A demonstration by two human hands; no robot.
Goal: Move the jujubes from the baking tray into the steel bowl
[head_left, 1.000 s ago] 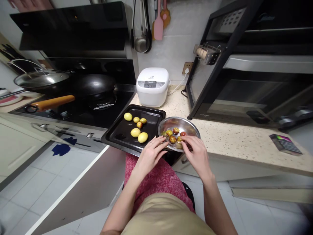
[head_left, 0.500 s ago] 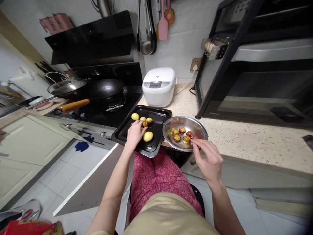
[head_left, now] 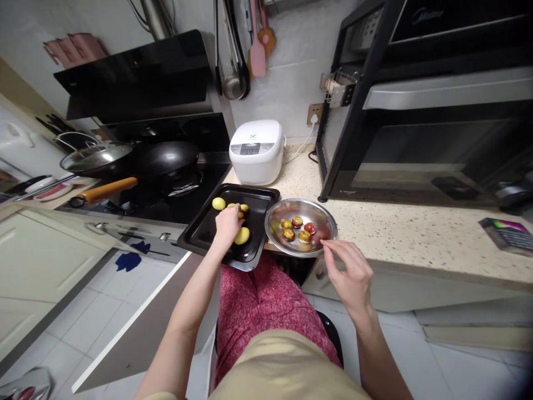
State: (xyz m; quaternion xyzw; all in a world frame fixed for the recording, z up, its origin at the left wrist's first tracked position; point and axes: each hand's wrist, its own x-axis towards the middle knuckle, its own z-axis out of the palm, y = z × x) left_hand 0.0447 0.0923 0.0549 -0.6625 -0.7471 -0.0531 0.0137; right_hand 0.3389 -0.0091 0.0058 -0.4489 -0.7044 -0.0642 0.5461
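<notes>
My left hand (head_left: 228,226) is over a black baking tray (head_left: 200,233), its fingers closed around a small brown round piece (head_left: 240,214), partly hidden by them. Smooth yellow oval pieces, like small fruits or potatoes, lie in the tray: one apart at the far left (head_left: 219,203), a larger one (head_left: 242,236) beside my wrist, others behind my fingers. To the right, a steel bowl (head_left: 278,214) holds several small rounded pieces, yellow with brown patches (head_left: 304,236) and one red (head_left: 310,228). My right hand (head_left: 352,272) is at the bowl's near right rim, thumb and forefinger slightly apart, nothing visible between them.
A white rice cooker (head_left: 257,158) stands behind the tray and bowl. On the left is a hob with a wok (head_left: 169,158) and a lidded pan (head_left: 97,158). A black-framed oven rack (head_left: 328,178) is at right. A cupboard door (head_left: 137,316) stands open below the tray.
The view has shifted right. My left fingers have closed over the brown piece in the tray. My right fingertips have drawn back from a yellow-brown piece towards the bowl's rim.
</notes>
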